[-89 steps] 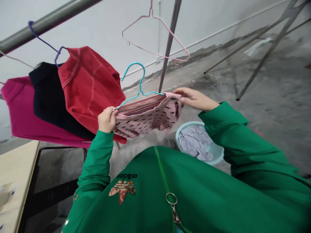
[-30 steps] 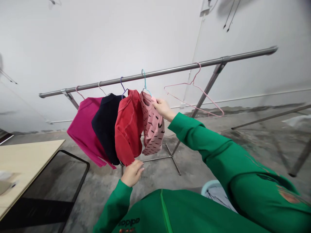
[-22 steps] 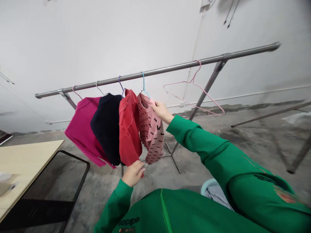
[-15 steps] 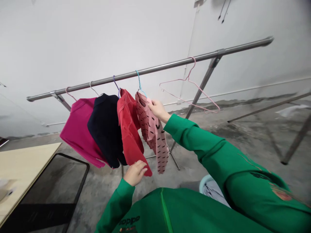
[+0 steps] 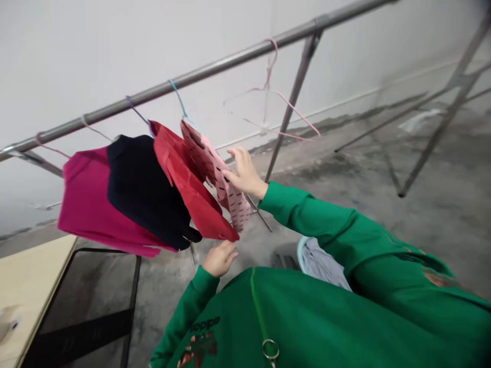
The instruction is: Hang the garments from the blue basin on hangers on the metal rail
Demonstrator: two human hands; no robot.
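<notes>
My right hand (image 5: pixel 245 174) is open, thumb and fingers apart, beside a pink shirt with black dashes (image 5: pixel 233 197). The pink shirt hangs from a blue hanger (image 5: pixel 178 97). Lower down, my left hand (image 5: pixel 220 258) is loosely curled with its thumb apart, at the bottom end of a red shirt (image 5: pixel 187 189); I see no cloth gripped in it. The red shirt is on a purple hanger (image 5: pixel 137 110). To its left hang a navy top (image 5: pixel 141 184) and a magenta top (image 5: pixel 86 189). A bare pink hanger (image 5: pixel 293 107) is on the right.
A slanting metal rail (image 5: pixel 218 66) carries all the hangers, with a leg (image 5: pixel 287 117) at the right. A light blue basket (image 5: pixel 301 255) with grey cloth (image 5: pixel 322 266) stands on the floor. At the left are a pale tabletop (image 5: pixel 38 271) and a black frame (image 5: pixel 134 281).
My right hand has let go of the pink shirt near its hanger and opened. The left hand now sits at the red shirt's lower tip. The view has shifted right and tilted.
</notes>
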